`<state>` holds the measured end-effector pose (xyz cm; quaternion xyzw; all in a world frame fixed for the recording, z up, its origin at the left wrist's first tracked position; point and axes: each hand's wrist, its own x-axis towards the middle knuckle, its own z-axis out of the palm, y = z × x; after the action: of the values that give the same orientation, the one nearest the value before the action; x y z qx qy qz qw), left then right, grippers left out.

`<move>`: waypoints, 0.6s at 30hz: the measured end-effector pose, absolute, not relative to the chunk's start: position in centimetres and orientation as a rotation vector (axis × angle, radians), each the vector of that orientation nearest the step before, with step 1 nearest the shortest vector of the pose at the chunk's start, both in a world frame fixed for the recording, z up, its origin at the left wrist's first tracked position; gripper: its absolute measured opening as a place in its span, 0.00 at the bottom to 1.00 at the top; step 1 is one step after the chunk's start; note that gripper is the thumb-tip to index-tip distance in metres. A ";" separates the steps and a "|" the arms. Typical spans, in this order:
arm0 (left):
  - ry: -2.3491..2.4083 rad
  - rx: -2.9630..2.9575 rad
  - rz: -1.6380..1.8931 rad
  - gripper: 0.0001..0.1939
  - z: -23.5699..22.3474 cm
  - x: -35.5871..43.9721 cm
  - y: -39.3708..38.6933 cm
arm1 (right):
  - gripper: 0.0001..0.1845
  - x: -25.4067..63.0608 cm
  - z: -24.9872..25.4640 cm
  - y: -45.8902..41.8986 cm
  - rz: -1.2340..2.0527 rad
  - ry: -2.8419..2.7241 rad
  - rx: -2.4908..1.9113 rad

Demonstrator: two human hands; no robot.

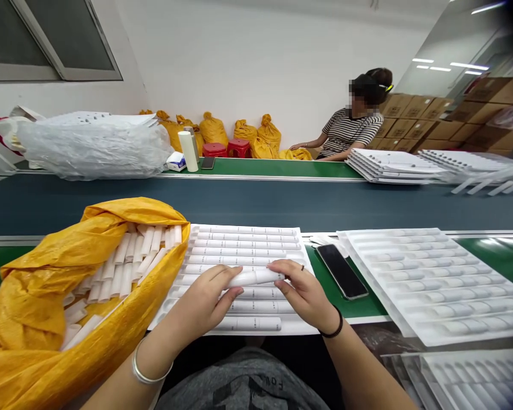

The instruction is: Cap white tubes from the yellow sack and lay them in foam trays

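A white tube [251, 278] lies crosswise between my two hands, just above a white moulded tray [301, 327]. A seam shows near its middle. My left hand [211, 296] pinches its left end between thumb and fingers. My right hand [305, 293] closes on the right end, with a ring on one finger. Rows of similar tubes with small printed marks [248, 324] fill grooves of the tray beneath. To the left, an open yellow sack [29, 290] holds many loose short white tubes [126, 256].
A black phone [342, 271] lies right of the tray. Farther right are another filled tray [359, 250] and stacked trays [474, 378]. A dark conveyor belt [256, 200] runs behind. Across it, a person in a striped shirt [346, 131] sits near yellow sacks [214, 130].
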<state>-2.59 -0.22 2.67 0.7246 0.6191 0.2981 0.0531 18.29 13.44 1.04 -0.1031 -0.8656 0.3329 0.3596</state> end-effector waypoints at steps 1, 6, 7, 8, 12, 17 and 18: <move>1.878 2.184 0.931 0.18 2.7 -2.6 -0.3 | 0.20 18.2 1.0 13.5 0.859 -2.228 -0.286; 1.883 2.222 0.983 0.15 2.4 -2.0 -0.3 | 0.15 18.1 0.8 13.4 0.884 -2.234 -0.357; 1.883 2.253 1.002 0.15 2.3 -1.8 -0.2 | 0.15 18.1 0.8 13.4 0.891 -2.239 -0.368; 1.878 2.289 1.021 0.16 2.1 -1.6 -0.1 | 0.14 18.2 0.9 13.3 0.899 -2.243 -0.380; 1.837 2.409 1.130 0.17 1.3 -0.9 0.6 | 0.15 18.5 1.5 12.6 0.938 -2.226 -0.423; 1.803 2.418 1.214 0.14 0.2 -0.5 1.0 | 0.15 19.0 1.1 11.4 0.898 -2.170 -0.450; 1.793 2.419 1.218 0.14 -0.1 -0.4 1.0 | 0.16 19.2 0.9 11.2 0.875 -2.167 -0.462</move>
<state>-0.44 0.98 -0.08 0.7438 0.5512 0.3743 -0.0533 19.22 11.18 0.95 -0.1803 -0.8449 0.3410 0.3707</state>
